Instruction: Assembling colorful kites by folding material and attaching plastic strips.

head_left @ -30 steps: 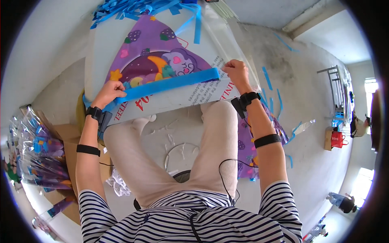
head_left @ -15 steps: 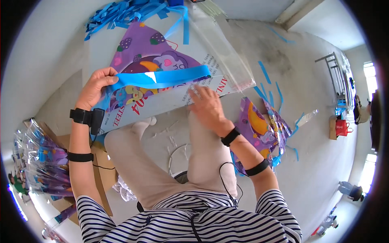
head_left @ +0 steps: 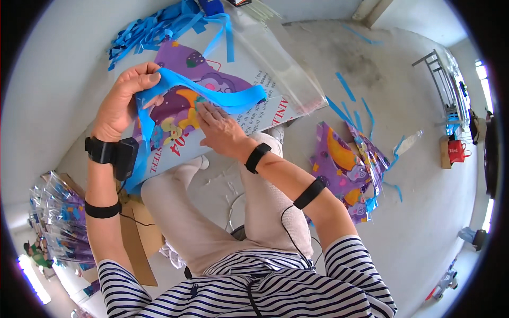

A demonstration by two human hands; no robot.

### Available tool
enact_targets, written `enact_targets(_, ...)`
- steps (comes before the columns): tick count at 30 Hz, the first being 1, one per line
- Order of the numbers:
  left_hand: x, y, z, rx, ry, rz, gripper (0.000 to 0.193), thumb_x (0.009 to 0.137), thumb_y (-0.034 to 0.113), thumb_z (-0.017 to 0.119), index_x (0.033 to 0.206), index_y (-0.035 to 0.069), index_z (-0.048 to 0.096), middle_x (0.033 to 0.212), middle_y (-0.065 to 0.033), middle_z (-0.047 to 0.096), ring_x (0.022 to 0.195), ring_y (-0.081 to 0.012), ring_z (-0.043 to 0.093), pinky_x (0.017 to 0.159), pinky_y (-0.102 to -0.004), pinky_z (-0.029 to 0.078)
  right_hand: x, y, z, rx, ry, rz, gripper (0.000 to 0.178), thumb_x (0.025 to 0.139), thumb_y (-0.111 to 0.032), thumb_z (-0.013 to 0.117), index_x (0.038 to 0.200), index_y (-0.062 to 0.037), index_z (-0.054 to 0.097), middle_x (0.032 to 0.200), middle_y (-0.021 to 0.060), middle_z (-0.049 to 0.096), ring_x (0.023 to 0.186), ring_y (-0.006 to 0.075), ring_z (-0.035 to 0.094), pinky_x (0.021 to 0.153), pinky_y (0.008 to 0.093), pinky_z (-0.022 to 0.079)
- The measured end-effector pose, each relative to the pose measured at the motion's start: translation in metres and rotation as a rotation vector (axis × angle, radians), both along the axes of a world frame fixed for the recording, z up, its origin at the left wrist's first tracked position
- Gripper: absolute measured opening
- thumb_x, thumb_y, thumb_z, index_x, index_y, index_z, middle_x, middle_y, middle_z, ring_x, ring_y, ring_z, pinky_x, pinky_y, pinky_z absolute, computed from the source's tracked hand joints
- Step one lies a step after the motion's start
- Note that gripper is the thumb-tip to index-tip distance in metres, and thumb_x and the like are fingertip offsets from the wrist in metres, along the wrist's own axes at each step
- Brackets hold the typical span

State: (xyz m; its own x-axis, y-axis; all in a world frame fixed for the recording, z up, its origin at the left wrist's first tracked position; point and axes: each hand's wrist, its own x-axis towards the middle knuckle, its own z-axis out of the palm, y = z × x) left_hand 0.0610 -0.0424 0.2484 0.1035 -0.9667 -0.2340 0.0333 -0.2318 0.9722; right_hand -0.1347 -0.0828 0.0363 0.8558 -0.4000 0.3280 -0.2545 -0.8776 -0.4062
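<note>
My left hand (head_left: 119, 95) pinches the end of a long blue strip (head_left: 222, 98) between thumb and fingers, lifted above a purple triangular sheet (head_left: 175, 53) printed with cartoon figures. From this hand the strip runs right across the sheet, its far end at the sheet's right corner; another length hangs down at the left. My right hand (head_left: 225, 130) lies with fingers stretched out on the sheet's lower part, just below the strip, holding nothing. Beneath the sheet is a pale board (head_left: 254, 77) with red and dark print, above my knees.
A heap of loose blue strips (head_left: 143, 40) covers the board's far left. Clear plastic film (head_left: 283, 63) lies along its right side. More purple printed sheets (head_left: 336, 167) with blue strips lie on the floor at right. At left are a cardboard box (head_left: 140, 244) and film-wrapped purple pieces (head_left: 63, 222).
My left hand has risen and lifted the strip's left end off the sheet, so the strip now bends. My right hand has slid left, from the sheet's right edge to its middle.
</note>
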Motion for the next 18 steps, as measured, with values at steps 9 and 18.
enact_targets(9,0.014,0.006,0.001,0.037,-0.091,-0.004,0.022,0.091,0.023,0.071,0.102,0.006,0.064,0.078,0.0030,0.060,0.058,-0.0055,0.051,0.062,-0.0233,0.046,-0.039,-0.038,-0.013,0.109,0.150,-0.404,0.083,0.083,-0.042,0.076,0.147,-0.0011,0.044,0.155,0.0200,0.036,0.146,0.0396,0.029,0.120,0.0532,0.023)
enact_targets(18,0.059,0.028,-0.078,0.238,-0.462,-0.104,0.019,0.084,0.020,0.072,0.096,0.006,0.067,0.087,0.0034,0.062,0.079,-0.0073,0.056,0.075,-0.0228,0.044,-0.084,-0.044,-0.027,0.104,0.248,-0.558,0.079,0.087,-0.035,0.075,0.146,0.0047,0.042,0.151,0.0229,0.040,0.145,0.0391,0.032,0.117,0.0515,0.029)
